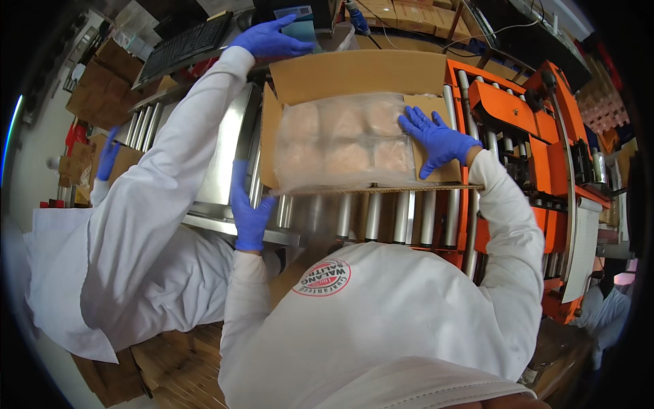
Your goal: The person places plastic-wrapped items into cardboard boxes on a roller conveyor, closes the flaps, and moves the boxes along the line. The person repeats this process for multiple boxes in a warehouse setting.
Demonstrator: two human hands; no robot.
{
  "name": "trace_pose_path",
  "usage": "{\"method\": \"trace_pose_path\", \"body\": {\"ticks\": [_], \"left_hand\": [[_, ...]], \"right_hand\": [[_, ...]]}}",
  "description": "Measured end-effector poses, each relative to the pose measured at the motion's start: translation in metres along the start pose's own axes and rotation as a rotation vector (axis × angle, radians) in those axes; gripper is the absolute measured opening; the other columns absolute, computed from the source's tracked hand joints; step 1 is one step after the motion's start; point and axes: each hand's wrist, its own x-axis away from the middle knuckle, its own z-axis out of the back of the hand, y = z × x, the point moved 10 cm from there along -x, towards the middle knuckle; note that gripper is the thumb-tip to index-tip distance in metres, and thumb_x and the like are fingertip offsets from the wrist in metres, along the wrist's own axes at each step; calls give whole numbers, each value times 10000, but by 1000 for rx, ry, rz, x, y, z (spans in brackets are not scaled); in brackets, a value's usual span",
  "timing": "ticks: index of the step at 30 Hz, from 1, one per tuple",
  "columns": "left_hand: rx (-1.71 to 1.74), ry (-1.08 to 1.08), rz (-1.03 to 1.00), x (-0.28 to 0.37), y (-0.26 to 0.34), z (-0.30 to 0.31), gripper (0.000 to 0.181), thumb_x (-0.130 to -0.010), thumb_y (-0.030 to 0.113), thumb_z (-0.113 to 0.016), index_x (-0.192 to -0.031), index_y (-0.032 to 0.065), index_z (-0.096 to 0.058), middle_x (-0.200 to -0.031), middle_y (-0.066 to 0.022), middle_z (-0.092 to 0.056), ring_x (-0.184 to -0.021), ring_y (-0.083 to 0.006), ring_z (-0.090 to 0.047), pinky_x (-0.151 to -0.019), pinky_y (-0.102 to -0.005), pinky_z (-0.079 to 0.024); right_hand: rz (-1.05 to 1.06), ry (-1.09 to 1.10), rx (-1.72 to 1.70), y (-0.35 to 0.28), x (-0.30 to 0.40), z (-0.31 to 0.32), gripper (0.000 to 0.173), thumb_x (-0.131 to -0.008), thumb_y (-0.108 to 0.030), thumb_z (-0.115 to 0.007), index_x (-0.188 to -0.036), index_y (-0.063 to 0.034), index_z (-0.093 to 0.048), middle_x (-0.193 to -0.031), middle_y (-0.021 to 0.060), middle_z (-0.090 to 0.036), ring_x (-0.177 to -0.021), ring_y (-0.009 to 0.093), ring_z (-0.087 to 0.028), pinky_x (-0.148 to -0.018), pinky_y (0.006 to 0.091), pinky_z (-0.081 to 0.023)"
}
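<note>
In front of me an open cardboard box (357, 71) rests on a roller conveyor. Inside lie several pale pinkish rounded pieces (347, 138) in rows, covered by clear plastic film. The far flap stands up, and the near one shows only as an edge. My right hand (442, 140), in a blue glove, lies with spread fingers on the right end flap (444, 171), its fingertips at the film's edge. At the box's near left corner is my left hand (250, 217), also gloved, thumb apart from the fingers; whether it touches the cardboard I cannot tell.
A co-worker's gloved hand (273, 38) reaches past the box's far left corner, near a keyboard (184, 46); their other hand (107, 156) is farther left. An orange conveyor machine (511, 110) stands to the right. Metal rollers (373, 217) run before me.
</note>
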Motion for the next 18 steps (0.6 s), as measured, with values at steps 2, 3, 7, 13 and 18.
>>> {"method": "trace_pose_path", "body": {"ticks": [2, 3, 7, 13, 18], "left_hand": [[-245, -311, -188, -22, 53, -17, 884, -700, 562, -718, -1354, 35, -443, -1324, -153, -512, -1278, -336, -419, -1098, -474, -191], [-377, -438, -281, -28, 93, -31, 861, -710, 594, -686, -1343, 52, -469, -1273, -142, -558, -1245, -329, -459, -1096, -487, -192], [-538, -1003, -331, -15, 108, -136, 812, -706, 661, -631, -1296, 110, -543, -1121, -169, -641, -1152, -334, -539, -1081, -490, -250], [-607, -598, -365, -96, 63, -199, 613, -717, 642, -619, -1079, 147, -631, -868, -122, -597, -870, -298, -582, -748, -437, -437], [-538, -27, -660, -81, 103, -177, 575, -827, 589, -521, -1270, 223, -514, -1256, -92, -444, -1178, -295, -401, -949, -482, -287]], "right_hand": [[-43, -91, 69, 5, -1, -12, 1381, -494, -525, -850, -1496, -123, 10, -1551, 181, -5, -1438, 320, -48, -1132, 553, -76], [-60, -114, 77, 9, -1, -14, 1376, -497, -523, -850, -1496, -126, 9, -1550, 182, 3, -1439, 322, -37, -1131, 554, -85], [-45, -135, 143, 14, 0, -15, 1241, -543, -506, -837, -1481, -110, -128, -1520, 196, -142, -1406, 325, -173, -1101, 531, -214], [-128, 626, 155, 22, -42, 147, 439, -851, -336, -607, -1236, -130, -565, -1131, 106, -626, -1013, 278, -609, -838, 384, -483], [-240, 1141, -77, 32, -21, 117, 310, -866, -354, -570, -986, -74, -629, -986, 141, -624, -904, 327, -602, -768, 444, -482]]}}
